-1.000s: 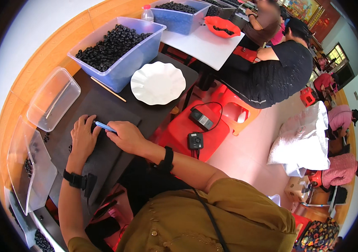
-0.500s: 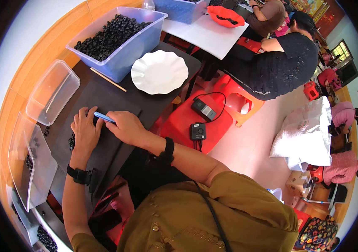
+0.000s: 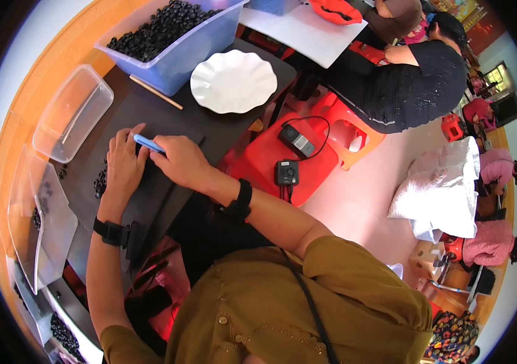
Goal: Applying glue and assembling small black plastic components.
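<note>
Over the dark tabletop, my right hand grips a slim light-blue pen-like tool, whose tip points at the fingers of my left hand. Those left fingers are bent together; whatever they pinch is hidden. Beside the left wrist lies a small heap of glossy black round pieces, partly covered by the hand. A large blue-tinted tub full of similar black pieces stands beyond the hands. Near it lie a thin wooden stick and a white wavy-rimmed plate.
Left of my hands sit a clear plastic box and another tilted clear container. A red stool at right bears two small black devices with cables. Beyond it sits a person in black. A white sack stands on the floor.
The view has shifted slightly, so the tub and plate appear higher. Both hands stay together with the blue tool between them; my left index finger looks straighter.
</note>
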Demonstrator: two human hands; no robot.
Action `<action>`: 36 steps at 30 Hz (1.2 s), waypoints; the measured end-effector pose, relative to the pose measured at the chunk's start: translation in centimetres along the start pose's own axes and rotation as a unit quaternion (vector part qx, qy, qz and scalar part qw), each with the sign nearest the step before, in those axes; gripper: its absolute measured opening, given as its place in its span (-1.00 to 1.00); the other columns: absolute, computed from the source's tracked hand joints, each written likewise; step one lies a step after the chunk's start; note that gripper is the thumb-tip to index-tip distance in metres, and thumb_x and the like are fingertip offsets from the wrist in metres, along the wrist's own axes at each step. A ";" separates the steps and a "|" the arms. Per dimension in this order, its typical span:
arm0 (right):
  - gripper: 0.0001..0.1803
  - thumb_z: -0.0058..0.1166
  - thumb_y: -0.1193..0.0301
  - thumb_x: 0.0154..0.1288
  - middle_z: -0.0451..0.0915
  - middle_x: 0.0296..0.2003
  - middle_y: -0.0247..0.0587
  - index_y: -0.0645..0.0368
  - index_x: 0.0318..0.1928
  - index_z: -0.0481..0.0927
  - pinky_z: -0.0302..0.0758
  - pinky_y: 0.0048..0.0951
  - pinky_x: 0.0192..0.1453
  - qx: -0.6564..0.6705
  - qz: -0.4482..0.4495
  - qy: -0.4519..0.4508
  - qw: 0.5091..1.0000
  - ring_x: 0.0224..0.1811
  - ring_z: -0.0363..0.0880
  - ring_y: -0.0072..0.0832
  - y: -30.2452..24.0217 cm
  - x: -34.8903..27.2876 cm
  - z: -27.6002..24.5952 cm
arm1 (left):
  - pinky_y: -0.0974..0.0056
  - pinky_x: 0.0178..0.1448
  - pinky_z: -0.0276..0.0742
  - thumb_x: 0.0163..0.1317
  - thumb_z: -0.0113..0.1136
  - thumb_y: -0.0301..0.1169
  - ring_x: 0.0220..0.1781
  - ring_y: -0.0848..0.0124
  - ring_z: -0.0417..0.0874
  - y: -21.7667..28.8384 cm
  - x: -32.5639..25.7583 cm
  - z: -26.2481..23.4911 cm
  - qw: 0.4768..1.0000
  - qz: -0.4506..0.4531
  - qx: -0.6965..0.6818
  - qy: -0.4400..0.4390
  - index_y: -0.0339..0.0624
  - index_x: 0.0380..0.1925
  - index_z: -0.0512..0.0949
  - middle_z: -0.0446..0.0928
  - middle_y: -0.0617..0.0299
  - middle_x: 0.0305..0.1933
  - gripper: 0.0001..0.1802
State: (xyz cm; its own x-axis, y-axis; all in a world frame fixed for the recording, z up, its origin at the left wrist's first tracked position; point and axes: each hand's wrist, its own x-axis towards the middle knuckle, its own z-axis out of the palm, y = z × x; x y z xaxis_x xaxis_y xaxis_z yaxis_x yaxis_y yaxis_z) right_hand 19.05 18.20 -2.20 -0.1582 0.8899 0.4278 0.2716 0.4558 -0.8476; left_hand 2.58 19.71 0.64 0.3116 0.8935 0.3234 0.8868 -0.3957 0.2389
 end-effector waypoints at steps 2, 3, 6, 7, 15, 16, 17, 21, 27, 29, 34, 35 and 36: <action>-0.77 0.06 0.33 0.24 0.54 -0.46 0.10 0.28 -0.38 0.48 0.38 -0.01 -0.30 -0.011 0.008 -0.004 1.000 -0.34 0.51 0.11 0.1 0.1 -0.1 | 0.02 0.14 0.36 0.26 0.11 -0.24 0.10 0.07 0.44 0.1 -0.1 0.0 1.000 0.013 0.017 -0.006 -0.07 0.04 0.51 0.43 0.08 0.03 -0.64; -0.77 0.06 0.33 0.24 0.54 -0.46 0.12 0.28 -0.38 0.48 0.38 -0.02 -0.31 -0.025 0.014 -0.005 1.000 -0.35 0.51 0.12 0.1 0.2 -0.1 | 0.03 0.12 0.36 0.23 0.13 -0.27 0.09 0.09 0.44 0.0 -0.1 0.0 0.999 0.029 0.032 -0.010 -0.08 0.00 0.52 0.43 0.10 0.02 -0.66; -0.74 0.06 0.30 0.25 0.54 -0.46 0.15 0.28 -0.36 0.49 0.39 -0.06 -0.33 -0.038 0.033 -0.019 0.999 -0.35 0.51 0.13 -0.1 0.2 0.1 | 0.04 0.06 0.37 0.21 0.15 -0.29 0.03 0.10 0.47 -0.1 -0.8 -0.4 0.999 0.016 0.048 -0.003 -0.08 -0.10 0.54 0.46 0.13 -0.08 -0.72; -0.74 0.07 0.29 0.25 0.53 -0.46 0.15 0.28 -0.33 0.51 0.39 -0.09 -0.35 -0.034 0.035 -0.023 0.999 -0.37 0.51 0.11 -0.2 0.2 -0.2 | 0.03 0.04 0.37 0.20 0.15 -0.29 0.01 0.10 0.47 -0.3 -0.9 -0.5 0.999 0.023 0.030 -0.005 -0.09 -0.15 0.54 0.46 0.14 -0.13 -0.76; -0.78 0.05 0.31 0.30 0.50 -0.63 -0.20 0.24 -0.27 0.56 0.40 -0.43 -0.52 0.062 0.119 -0.074 0.988 -0.66 0.51 -0.47 -0.7 0.2 -0.9 | 0.04 0.08 0.37 0.22 0.12 -0.37 -0.02 0.10 0.48 -1.5 -3.9 -2.0 0.999 0.032 0.003 -0.021 -0.13 -0.24 0.52 0.45 0.10 -0.18 -0.86; -0.79 0.05 0.32 0.31 0.48 -0.64 -0.30 0.24 -0.25 0.57 0.38 -0.50 -0.54 0.073 0.126 -0.075 0.986 -0.67 0.47 -0.62 -0.9 0.2 -0.9 | 0.04 0.08 0.37 0.22 0.12 -0.37 -0.02 0.10 0.48 -1.8 -4.3 -2.4 1.000 0.021 0.008 -0.018 -0.13 -0.24 0.52 0.45 0.10 -0.18 -0.86; -0.79 0.06 0.34 0.32 0.48 -0.63 -0.36 0.24 -0.23 0.57 0.38 -0.55 -0.55 0.081 0.130 -0.079 0.985 -0.67 0.46 -0.65 -0.7 0.4 -0.9 | 0.04 0.09 0.37 0.23 0.12 -0.37 -0.02 0.10 0.48 -2.1 -4.5 -2.7 0.999 0.032 -0.020 -0.020 -0.15 -0.25 0.52 0.45 0.10 -0.18 -0.86; -0.81 0.05 0.35 0.32 0.47 -0.63 -0.37 0.23 -0.23 0.56 0.36 -0.55 -0.57 0.092 0.135 -0.098 0.982 -0.69 0.43 -0.67 -0.9 0.6 -0.9 | 0.02 0.20 0.35 0.26 0.11 -0.37 0.09 0.05 0.46 -4.1 -5.1 -4.8 0.997 0.015 -0.072 0.014 -0.18 -0.15 0.51 0.46 0.04 -0.03 -0.80; -0.62 0.25 0.37 0.11 0.55 -0.37 -0.07 0.25 -0.08 0.49 0.45 -0.27 -0.25 -0.154 0.002 -0.131 0.979 -0.37 0.54 -0.19 -2.1 2.2 -1.5 | 0.05 0.35 0.28 0.39 -0.02 -0.23 0.30 -0.08 0.35 -8.7 -8.8 -5.2 0.995 -0.077 -0.037 0.046 -0.10 0.18 0.38 0.34 -0.17 0.25 -0.60; -0.61 0.25 0.36 0.11 0.55 -0.36 -0.06 0.25 -0.07 0.49 0.45 -0.27 -0.25 -0.168 -0.007 -0.150 0.974 -0.37 0.54 -0.19 -2.5 3.0 -0.9 | 0.05 0.38 0.26 0.42 -0.06 -0.19 0.34 -0.11 0.32 -9.3 -9.8 -4.9 0.993 -0.106 -0.041 0.033 -0.08 0.24 0.33 0.29 -0.21 0.30 -0.55; -0.65 0.25 0.29 0.12 0.54 -0.40 -0.06 0.28 -0.17 0.54 0.43 -0.31 -0.25 -0.190 0.029 -0.256 0.947 -0.40 0.52 -0.21 -2.7 3.8 0.4 | 0.05 0.40 0.23 0.42 -0.06 -0.17 0.37 -0.11 0.27 -6.8 -10.7 -7.0 0.972 -0.120 -0.197 -0.034 -0.10 0.27 0.30 0.23 -0.26 0.34 -0.52; -0.66 0.25 0.27 0.13 0.54 -0.42 -0.07 0.30 -0.22 0.56 0.42 -0.33 -0.28 -0.168 0.016 -0.255 0.952 -0.41 0.52 -0.26 -2.9 3.7 0.9 | 0.05 0.39 0.24 0.40 -0.02 -0.21 0.37 -0.10 0.27 -7.1 -10.6 -7.3 0.970 -0.109 -0.214 -0.036 -0.10 0.25 0.31 0.23 -0.23 0.35 -0.53; -0.66 0.25 0.27 0.13 0.54 -0.42 -0.07 0.30 -0.22 0.56 0.42 -0.33 -0.28 -0.168 0.015 -0.259 0.951 -0.41 0.52 -0.26 -3.0 3.6 1.2 | 0.05 0.39 0.24 0.40 -0.02 -0.21 0.37 -0.10 0.27 -7.5 -10.8 -7.4 0.970 -0.112 -0.215 -0.036 -0.10 0.25 0.31 0.23 -0.23 0.35 -0.53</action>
State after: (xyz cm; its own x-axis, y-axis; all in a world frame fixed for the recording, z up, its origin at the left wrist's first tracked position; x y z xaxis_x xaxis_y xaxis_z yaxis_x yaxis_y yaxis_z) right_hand 16.49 20.07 1.46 -0.5674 0.8147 0.1193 0.5574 0.4868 -0.6726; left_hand -9.97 11.43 2.16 0.1636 0.9737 0.1588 0.7159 -0.2279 0.6599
